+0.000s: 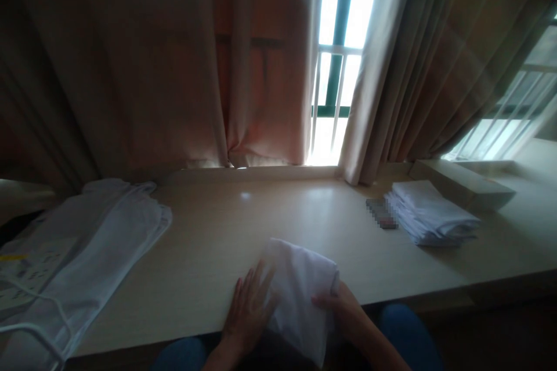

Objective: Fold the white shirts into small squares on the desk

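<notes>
A folded white cloth (300, 295) lies at the near edge of the pale wooden table (243, 232), partly hanging over the edge. My left hand (250, 307) rests flat on its left side with the fingers stretched out. At the cloth's right edge, my right hand (335, 301) pinches the fabric between thumb and fingers.
A stack of folded white cloths (430, 211) sits at the right, next to a small blurred object (382, 213) and a flat box (461, 182). A heap of unfolded white fabric (87, 249) covers the left side. Curtains (174, 69) and a window stand behind.
</notes>
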Action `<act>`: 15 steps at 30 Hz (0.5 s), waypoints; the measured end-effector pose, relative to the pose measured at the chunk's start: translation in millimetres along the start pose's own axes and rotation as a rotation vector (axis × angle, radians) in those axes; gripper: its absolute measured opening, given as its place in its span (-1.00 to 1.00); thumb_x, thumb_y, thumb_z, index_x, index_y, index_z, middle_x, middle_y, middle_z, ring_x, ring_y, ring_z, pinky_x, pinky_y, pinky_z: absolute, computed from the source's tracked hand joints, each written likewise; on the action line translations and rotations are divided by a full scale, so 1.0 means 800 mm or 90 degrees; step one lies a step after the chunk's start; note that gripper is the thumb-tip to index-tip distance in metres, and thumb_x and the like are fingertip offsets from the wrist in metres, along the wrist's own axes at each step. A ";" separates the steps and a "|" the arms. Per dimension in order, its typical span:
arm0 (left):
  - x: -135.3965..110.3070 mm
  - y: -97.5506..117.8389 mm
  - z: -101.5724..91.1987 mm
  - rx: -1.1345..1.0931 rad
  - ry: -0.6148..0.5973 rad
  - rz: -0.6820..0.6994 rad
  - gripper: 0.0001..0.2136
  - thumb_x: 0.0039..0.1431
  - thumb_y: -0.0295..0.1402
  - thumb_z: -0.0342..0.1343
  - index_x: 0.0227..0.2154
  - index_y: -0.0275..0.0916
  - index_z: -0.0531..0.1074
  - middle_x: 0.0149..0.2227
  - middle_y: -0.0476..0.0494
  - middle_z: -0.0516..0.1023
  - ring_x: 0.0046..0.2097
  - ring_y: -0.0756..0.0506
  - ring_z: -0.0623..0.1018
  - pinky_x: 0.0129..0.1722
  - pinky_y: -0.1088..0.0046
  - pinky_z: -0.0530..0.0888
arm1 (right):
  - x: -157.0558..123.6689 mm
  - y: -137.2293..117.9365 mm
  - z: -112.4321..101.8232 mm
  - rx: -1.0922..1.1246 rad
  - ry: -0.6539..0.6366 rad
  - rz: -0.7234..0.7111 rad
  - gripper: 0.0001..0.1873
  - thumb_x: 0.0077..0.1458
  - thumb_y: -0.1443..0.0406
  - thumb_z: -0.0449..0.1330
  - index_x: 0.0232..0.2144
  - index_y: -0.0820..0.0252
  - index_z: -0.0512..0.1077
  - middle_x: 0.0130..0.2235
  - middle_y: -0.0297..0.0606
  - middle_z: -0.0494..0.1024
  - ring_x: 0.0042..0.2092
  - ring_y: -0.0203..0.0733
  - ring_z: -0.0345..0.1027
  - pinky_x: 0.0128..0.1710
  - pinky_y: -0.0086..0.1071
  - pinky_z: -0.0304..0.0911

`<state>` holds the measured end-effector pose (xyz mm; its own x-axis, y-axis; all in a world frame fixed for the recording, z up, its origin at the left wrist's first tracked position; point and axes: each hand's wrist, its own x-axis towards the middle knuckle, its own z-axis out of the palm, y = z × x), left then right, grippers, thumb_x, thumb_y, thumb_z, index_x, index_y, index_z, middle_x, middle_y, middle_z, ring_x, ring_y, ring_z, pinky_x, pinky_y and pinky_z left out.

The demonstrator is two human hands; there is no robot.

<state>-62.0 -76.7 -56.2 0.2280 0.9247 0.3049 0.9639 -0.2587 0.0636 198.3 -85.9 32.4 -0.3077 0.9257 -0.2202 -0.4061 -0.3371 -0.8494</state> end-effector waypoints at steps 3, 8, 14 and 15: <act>0.001 0.000 -0.001 -0.011 -0.016 -0.010 -0.43 0.27 -0.04 -0.17 0.30 0.11 -0.16 0.38 -0.06 -0.15 0.35 -0.25 0.02 0.26 -0.04 0.06 | 0.003 0.013 0.001 0.052 0.001 0.006 -0.41 -0.29 0.39 0.35 -0.08 0.31 0.45 -0.16 -0.06 0.58 -0.15 0.09 0.47 -0.11 -0.10 0.33; 0.003 -0.005 -0.006 -0.039 -0.044 -0.006 -0.43 0.25 -0.02 -0.15 0.28 0.15 -0.13 0.37 -0.03 -0.13 0.35 -0.25 0.03 0.26 -0.05 0.07 | 0.009 0.031 -0.022 0.056 0.108 0.068 -0.60 -0.31 0.43 0.21 -0.27 0.34 0.48 -0.35 -0.12 0.59 -0.34 -0.04 0.47 -0.27 -0.22 0.35; 0.003 -0.015 -0.002 -0.082 -0.024 -0.027 -0.41 0.26 -0.03 -0.15 0.30 0.06 -0.16 0.35 -0.07 -0.02 0.33 -0.16 0.09 0.28 0.05 0.09 | 0.004 -0.025 -0.046 0.184 0.056 0.110 -0.58 -0.26 0.45 0.17 -0.23 0.38 0.47 -0.25 -0.06 0.59 -0.22 -0.02 0.50 -0.08 -0.16 0.34; 0.003 -0.016 0.000 -0.089 -0.017 -0.034 -0.40 0.26 -0.04 -0.16 0.31 0.01 -0.17 0.34 -0.07 0.02 0.33 -0.14 0.10 0.28 0.07 0.10 | 0.003 -0.041 -0.052 0.200 0.058 0.125 -0.58 -0.23 0.46 0.17 -0.21 0.39 0.46 -0.24 -0.05 0.59 -0.20 -0.01 0.50 -0.05 -0.16 0.34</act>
<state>-73.9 -71.1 -56.0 0.1829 0.9446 0.2727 0.9466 -0.2441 0.2107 246.4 -65.9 40.0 -0.3337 0.8453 -0.4173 -0.5958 -0.5322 -0.6015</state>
